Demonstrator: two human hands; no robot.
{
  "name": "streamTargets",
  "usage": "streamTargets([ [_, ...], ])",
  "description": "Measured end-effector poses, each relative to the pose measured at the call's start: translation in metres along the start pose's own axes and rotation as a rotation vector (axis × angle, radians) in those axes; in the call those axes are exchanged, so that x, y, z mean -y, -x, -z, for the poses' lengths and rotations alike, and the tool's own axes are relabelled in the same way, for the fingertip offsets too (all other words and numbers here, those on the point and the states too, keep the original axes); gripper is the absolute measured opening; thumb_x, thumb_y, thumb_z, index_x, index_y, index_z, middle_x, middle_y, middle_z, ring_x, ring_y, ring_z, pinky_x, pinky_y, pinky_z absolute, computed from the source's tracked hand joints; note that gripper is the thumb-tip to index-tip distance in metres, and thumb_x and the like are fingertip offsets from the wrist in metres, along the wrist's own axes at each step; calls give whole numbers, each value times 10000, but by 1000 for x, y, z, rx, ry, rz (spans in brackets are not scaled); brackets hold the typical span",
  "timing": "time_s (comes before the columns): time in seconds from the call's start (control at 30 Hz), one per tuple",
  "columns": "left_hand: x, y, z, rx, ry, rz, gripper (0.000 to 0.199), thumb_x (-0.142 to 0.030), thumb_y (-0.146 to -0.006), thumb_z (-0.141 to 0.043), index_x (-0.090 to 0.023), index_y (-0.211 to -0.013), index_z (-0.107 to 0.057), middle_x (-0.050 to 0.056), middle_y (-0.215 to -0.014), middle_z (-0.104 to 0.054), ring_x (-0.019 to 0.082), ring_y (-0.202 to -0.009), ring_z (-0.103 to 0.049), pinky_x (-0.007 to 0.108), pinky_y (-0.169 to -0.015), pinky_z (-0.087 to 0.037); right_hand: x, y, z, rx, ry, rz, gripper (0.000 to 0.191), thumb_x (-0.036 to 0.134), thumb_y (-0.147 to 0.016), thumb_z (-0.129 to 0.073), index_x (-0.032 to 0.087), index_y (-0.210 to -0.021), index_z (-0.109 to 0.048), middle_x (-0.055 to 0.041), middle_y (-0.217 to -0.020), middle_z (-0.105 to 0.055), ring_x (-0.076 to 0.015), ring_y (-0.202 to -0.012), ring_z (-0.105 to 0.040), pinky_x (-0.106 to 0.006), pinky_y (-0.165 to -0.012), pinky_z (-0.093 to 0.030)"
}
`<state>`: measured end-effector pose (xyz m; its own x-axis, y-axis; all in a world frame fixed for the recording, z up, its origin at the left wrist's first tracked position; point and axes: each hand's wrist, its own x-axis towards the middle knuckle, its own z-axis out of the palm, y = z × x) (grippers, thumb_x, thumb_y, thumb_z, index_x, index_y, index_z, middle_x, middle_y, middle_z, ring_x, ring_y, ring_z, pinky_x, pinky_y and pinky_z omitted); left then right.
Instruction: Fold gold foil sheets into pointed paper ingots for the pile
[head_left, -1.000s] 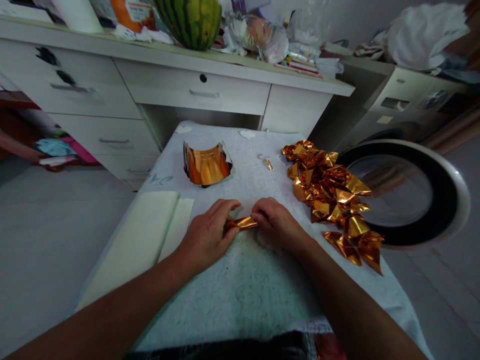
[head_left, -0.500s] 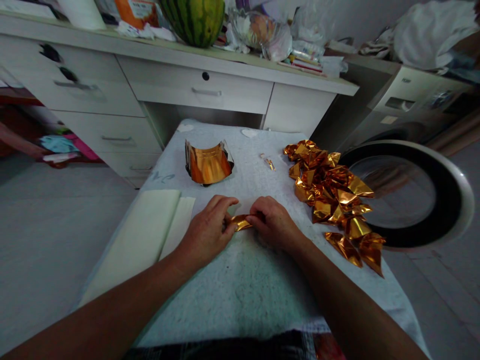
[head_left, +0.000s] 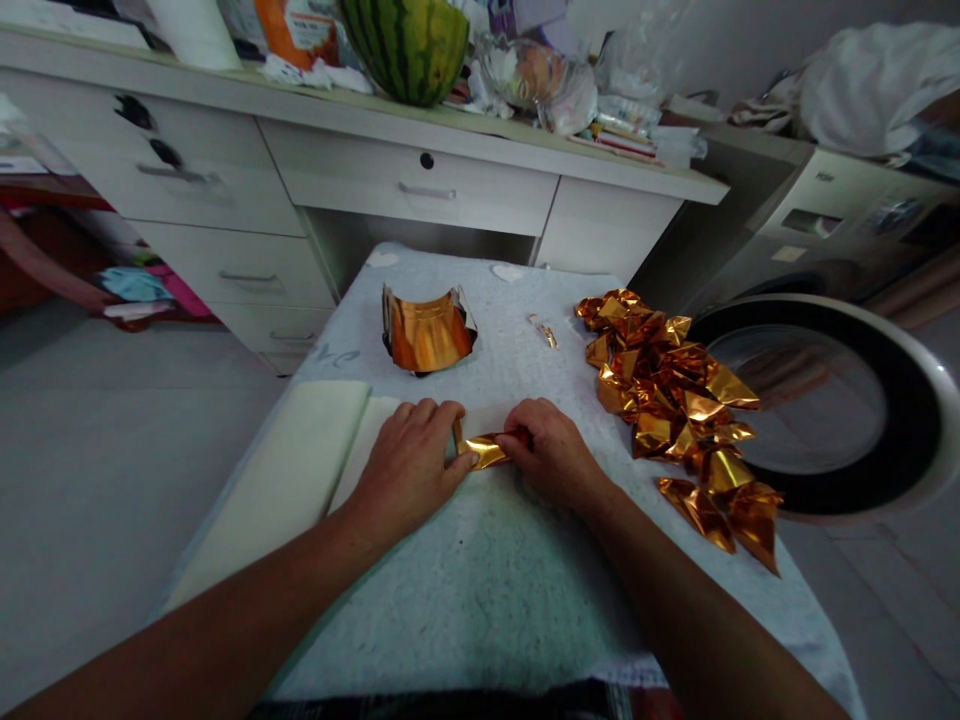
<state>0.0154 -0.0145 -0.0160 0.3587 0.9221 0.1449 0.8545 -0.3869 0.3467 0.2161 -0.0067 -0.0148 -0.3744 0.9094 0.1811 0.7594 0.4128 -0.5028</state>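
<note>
A small gold foil piece [head_left: 486, 451] lies between my two hands over the cloth-covered table. My left hand [head_left: 420, 455] pinches its left end, thumb at the lower edge and fingers behind a raised strip of foil. The right end is gripped by my right hand [head_left: 551, 450], whose curled fingers hide part of it. Beyond my left hand stands a curved stack of gold foil sheets [head_left: 429, 335]. Several folded gold foil pieces [head_left: 679, 385] are heaped on the right side of the table. Small foil scraps [head_left: 550, 336] lie between stack and heap.
Pale folded sheets [head_left: 289, 470] lie left of my left hand on the cloth-covered table [head_left: 465, 620]. Behind are a white drawer cabinet [head_left: 405, 185] bearing a watermelon [head_left: 409, 45], and a washing machine with its round door [head_left: 817, 400] open at the right.
The view has shifted slightly, so the surroundings sit a little lower and to the right. More of the foil between my hands shows, with a strip now upright by my left fingers.
</note>
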Motion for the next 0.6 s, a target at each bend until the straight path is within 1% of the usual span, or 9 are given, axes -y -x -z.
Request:
streamTargets([
  [0.3,-1,0,1,14,17,-7,280,-358,-846,-644,-193,-1072,-626,80,-983,-597,280,-945,-527,403,-819,-438,-1,0,-2,-11,3,-10,135,172,-851,-657,178,-763,-556,-16,-772,-556,-165,-762,-468,-285,-686,-334],
  [0.43,-1,0,1,13,26,-9,269,-350,-846,-637,-190,-1061,-618,79,-981,-594,279,-949,-526,407,-835,-440,0,-1,-2,-10,0,-25,141,170,-846,-658,180,-757,-550,-16,-771,-558,-163,-757,-469,-284,-680,-334],
  [0.6,-2,1,0,-3,15,20,283,-343,-835,-636,-176,-1059,-589,89,-986,-579,283,-955,-516,413,-839,-445,1,-1,-3,-12,2,-38,139,171,-843,-663,181,-758,-553,-15,-765,-554,-165,-756,-469,-284,-675,-332],
])
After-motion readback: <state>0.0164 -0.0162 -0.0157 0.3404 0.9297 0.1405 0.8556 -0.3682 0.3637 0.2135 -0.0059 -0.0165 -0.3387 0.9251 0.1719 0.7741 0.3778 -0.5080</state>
